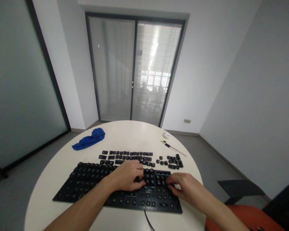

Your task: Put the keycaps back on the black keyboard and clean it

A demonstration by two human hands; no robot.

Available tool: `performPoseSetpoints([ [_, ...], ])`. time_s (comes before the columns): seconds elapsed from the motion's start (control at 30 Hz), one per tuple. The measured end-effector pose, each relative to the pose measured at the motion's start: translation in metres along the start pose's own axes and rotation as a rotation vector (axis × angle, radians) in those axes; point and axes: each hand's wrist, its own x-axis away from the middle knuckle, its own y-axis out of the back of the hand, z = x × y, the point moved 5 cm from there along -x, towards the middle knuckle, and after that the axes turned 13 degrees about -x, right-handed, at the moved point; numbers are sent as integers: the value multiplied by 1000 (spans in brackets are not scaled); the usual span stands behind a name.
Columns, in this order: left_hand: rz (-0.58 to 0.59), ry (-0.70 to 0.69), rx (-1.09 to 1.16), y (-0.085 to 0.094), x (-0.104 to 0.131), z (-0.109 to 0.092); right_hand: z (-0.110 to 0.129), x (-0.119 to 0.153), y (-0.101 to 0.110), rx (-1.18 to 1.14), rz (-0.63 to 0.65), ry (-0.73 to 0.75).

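A black keyboard [120,200] lies on the round table, many of its keycaps off and the bare key posts showing on the near rows. My left hand [126,176] rests over the keyboard's middle, fingers curled, thumb and forefinger close together beside the keys. What those fingers hold, if anything, is hidden. At the number pad, my right hand [183,186] has thumb and forefinger pinched at a keycap [163,183]. Loose black keycaps [127,157] lie in rows beyond the keyboard, with another group of keycaps [174,161] to the right.
On the pale round table [132,134] lie a blue cloth [91,139] at left and a thin stick-like tool [174,148] at right, near a small white item [166,135]. A cable [148,219] runs off the near side. An orange chair [245,216] stands at right.
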Motion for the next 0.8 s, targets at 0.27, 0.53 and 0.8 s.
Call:
performPoseSetpoints([
  [0.27, -5, -1, -4, 0, 0, 1, 2, -3, 0, -22, -3, 74],
  [0.53, -6, -1, -7, -1, 0, 2, 2, -1, 1, 36, -14, 3],
  [0.8, -9, 0, -6, -1, -2, 1, 7, -1, 3, 134, 12, -12],
])
